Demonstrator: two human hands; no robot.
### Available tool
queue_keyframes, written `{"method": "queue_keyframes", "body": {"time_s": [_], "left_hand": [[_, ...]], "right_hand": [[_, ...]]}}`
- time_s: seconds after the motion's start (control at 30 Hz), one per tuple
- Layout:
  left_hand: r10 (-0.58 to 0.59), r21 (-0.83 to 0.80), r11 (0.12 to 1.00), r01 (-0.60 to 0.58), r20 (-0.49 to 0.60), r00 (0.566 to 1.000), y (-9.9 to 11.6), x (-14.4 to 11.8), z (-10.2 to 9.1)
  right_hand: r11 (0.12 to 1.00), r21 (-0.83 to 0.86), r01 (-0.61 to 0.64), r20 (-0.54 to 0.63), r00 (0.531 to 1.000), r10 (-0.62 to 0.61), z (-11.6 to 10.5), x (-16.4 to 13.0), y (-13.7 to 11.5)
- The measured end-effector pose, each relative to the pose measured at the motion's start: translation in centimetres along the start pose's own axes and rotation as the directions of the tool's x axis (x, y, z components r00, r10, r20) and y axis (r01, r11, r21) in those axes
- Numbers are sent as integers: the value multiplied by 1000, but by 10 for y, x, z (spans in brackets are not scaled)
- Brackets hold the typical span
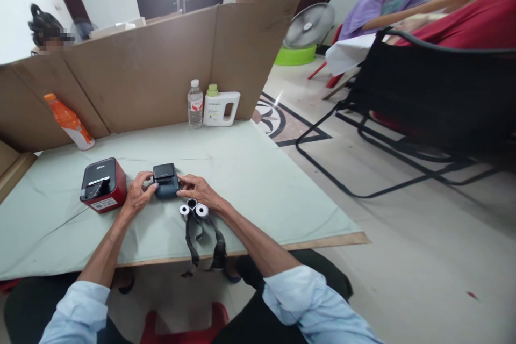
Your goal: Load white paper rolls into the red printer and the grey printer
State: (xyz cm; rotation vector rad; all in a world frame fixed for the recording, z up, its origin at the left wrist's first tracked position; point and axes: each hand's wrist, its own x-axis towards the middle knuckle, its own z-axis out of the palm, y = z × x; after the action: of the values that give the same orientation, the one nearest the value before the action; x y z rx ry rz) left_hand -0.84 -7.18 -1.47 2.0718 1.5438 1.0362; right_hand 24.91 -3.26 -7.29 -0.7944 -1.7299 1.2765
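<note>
Two hands meet on a small dark printer (pixel 165 180) near the middle of the table (pixel 258 172); the left hand (pixel 138 194) clasps its left side with curled fingers, the right hand (pixel 196 189) presses its right edge with fingertips; it looks light, rigid and smooth, best gripped by its flat sides; just beside it lie two paper rolls (pixel 193 209) and a black strap (pixel 205 239) trailing over the table edge, apt to snag; a red printer (pixel 103 184) stands near on the left; bottles (pixel 195 104) stand well apart by the cardboard screen (pixel 161 59).
</note>
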Motion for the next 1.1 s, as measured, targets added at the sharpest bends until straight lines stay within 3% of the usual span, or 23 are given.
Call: {"method": "queue_keyframes", "body": {"time_s": [0.27,0.47,0.57,0.7,0.8,0.97,1.1], "left_hand": [[11,-26,1000,-13,-70,997,-3,31,-1],[-76,-28,997,72,-203,976,-6,62,0],[-169,-126,982,144,-226,959,-9,72,2],[-265,-315,928,200,-176,948,-11,70,5],[-213,-309,938,160,-146,966,-9,60,4],[-29,-100,995,21,-82,996,-7,42,-4],[-21,-48,999,22,3,1000,-8,35,-6]], "right_hand": [[1000,-2,-15,4,1000,15,0,2,0],[1000,12,-23,0,1000,23,0,2,-2],[999,24,-26,2,1000,26,0,3,-2],[999,29,-24,5,1000,24,1,4,-1],[999,20,-30,-8,1000,30,1,4,-2],[999,13,-38,-7,999,38,0,5,-3],[1000,-1,-29,-19,999,29,1,6,-2]]}}
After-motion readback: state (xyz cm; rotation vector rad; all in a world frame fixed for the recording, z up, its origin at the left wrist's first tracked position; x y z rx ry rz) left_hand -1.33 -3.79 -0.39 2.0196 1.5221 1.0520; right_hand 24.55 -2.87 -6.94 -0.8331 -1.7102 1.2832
